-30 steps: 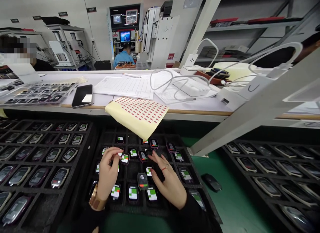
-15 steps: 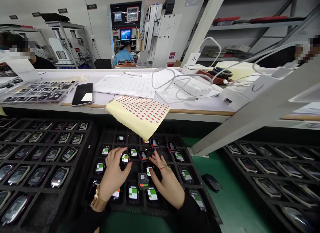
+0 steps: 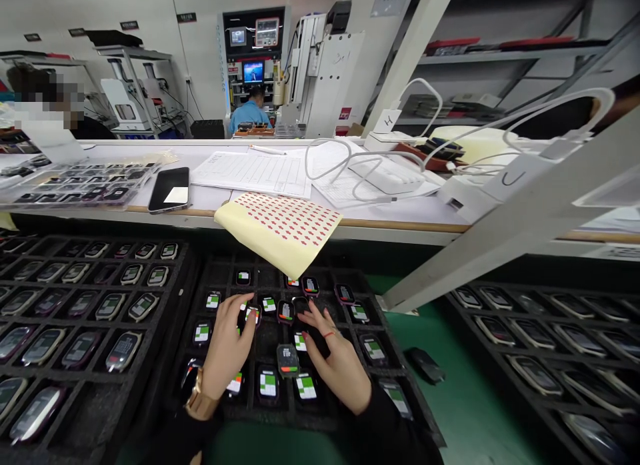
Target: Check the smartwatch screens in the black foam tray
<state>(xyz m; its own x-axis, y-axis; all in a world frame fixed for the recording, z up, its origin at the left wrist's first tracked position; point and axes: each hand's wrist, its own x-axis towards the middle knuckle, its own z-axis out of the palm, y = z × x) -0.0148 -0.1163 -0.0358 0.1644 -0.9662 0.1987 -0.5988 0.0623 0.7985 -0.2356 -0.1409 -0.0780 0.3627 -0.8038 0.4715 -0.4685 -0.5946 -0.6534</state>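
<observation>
Square watch faces with lit screens lie in the compartments of a black foam tray (image 3: pixel 320 418). My left hand (image 3: pixel 229 345), with a gold watch at the wrist, is over the tray's left part, its thumb and fingers spread around a watch (image 3: pixel 253 314), the thumb touching its screen. My right hand (image 3: pixel 337 358) rests over the middle, fingers apart, its fingertips at a dark watch (image 3: pixel 301 306). Between the hands a grey watch (image 3: pixel 287 360) lies tilted on a divider. Just left of my right fingertips is a watch (image 3: pixel 285 311) with a red-rimmed case.
More watch trays stand at left (image 3: pixel 95 402) and right (image 3: pixel 540 338). A yellow sticker sheet (image 3: pixel 285 228) overhangs the bench edge above the tray. On the bench are a phone (image 3: pixel 170 188), papers and white cables. A slanted white post (image 3: pixel 450 252) rises at right; a black mouse (image 3: pixel 425 365) lies below it.
My left thumb has moved up onto the watch screen, and that hand's fingers have shifted slightly. My right hand stays nearly in place. The view has shifted slightly.
</observation>
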